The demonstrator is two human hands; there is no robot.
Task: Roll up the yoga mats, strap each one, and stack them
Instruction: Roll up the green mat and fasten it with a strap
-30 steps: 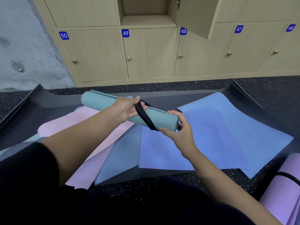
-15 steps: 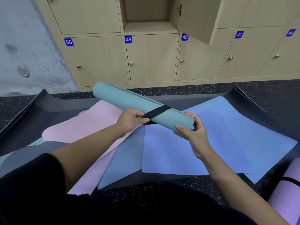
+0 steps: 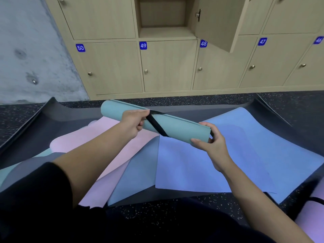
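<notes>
Both hands hold a rolled teal mat [image 3: 184, 128] in the air, with a black strap [image 3: 156, 124] slanting across it.

The left hand [image 3: 135, 122] is curled closed on the strap at the upper side of the roll. The right hand [image 3: 212, 144] grips the roll's right end, fingers and thumb wrapped round it. The roll hangs above flat mats spread on the floor [image 3: 298, 106]: a pink mat [image 3: 108, 137] under the left forearm, a grey-blue mat [image 3: 138, 169] in the middle and a blue mat [image 3: 236, 155] to the right, all lying on a dark mat [image 3: 70, 118]. A rolled purple mat [image 3: 313, 218] lies at the lower right edge. Wooden lockers [image 3: 168, 67] stand behind, one door open.
</notes>
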